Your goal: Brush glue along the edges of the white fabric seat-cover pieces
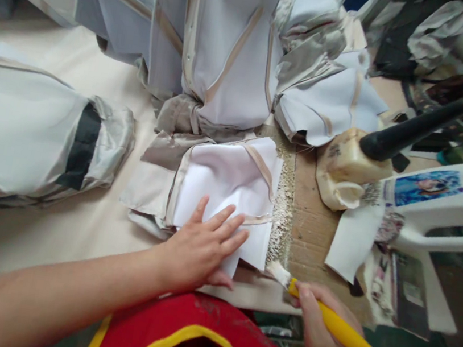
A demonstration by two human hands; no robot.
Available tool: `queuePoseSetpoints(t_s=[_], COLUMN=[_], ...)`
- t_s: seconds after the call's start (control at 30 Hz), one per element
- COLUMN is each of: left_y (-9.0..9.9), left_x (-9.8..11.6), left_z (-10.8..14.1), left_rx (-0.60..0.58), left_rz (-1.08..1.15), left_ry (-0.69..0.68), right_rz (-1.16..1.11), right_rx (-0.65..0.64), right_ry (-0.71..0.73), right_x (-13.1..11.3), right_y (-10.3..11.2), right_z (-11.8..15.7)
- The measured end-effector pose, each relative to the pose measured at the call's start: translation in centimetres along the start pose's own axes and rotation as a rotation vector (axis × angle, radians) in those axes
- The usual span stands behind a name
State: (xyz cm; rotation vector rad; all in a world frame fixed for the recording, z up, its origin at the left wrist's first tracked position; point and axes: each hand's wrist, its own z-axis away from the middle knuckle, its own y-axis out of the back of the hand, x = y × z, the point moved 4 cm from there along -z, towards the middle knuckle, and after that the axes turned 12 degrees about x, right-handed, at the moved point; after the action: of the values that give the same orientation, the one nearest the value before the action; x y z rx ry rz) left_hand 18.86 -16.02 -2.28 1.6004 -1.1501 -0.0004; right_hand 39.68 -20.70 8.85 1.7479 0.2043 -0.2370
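My left hand (206, 244) lies with its fingers spread on a white fabric piece (230, 182) trimmed with beige tape strips. In my right hand (318, 318) is a paintbrush (349, 333) with a yellow handle. Its whitish bristles touch or hover just above the lower right edge of the fabric piece; I cannot tell which. Along that edge runs a strip of dried, crusted residue (284, 204) on a brown cardboard sheet (309, 236). Grey-beige lining fabric (152, 182) shows at the left of the white piece.
More white sewn pieces (238, 65) are heaped at the back. A stacked bundle with a black band (82, 147) lies at the left. At the right are a yellowed container (344, 166) with a black handle sticking out and a white jug (446, 204) on its side.
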Motion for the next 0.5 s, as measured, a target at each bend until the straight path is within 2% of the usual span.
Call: queuePoseSetpoints(t_s=[0.13,0.2,0.27,0.3,0.37,0.43,0.5], left_y=[-1.5,-2.4,-1.9,-0.9,2.8,8.3,14.7], left_x=[-0.8,-1.3,-1.5,-1.5,-1.4,-1.4,-1.6], left_z=[4.7,5.3,4.4,3.7,1.9,0.1,-1.8], left_rx=[0.175,0.215,0.170,0.127,0.053,0.051,0.133], left_rz=[-0.203,-0.241,-0.234,-0.226,-0.197,-0.138,-0.017], left_ry=[0.015,-0.011,-0.056,-0.072,-0.082,-0.060,-0.028], right_rz=[-0.079,-0.138,-0.183,-0.197,-0.208,-0.220,-0.214], right_rx=[0.175,0.204,0.237,0.264,0.354,0.432,0.472], right_ry=[-0.140,-0.181,-0.196,-0.201,-0.221,-0.257,-0.278], right_x=[1.3,1.3,1.0,0.9,1.0,1.6,2.4], right_y=[0.6,0.4,0.6,1.0,2.1,3.4,4.6], right_z=[-1.3,-1.9,-2.6,-2.8,-3.4,-3.7,-3.9])
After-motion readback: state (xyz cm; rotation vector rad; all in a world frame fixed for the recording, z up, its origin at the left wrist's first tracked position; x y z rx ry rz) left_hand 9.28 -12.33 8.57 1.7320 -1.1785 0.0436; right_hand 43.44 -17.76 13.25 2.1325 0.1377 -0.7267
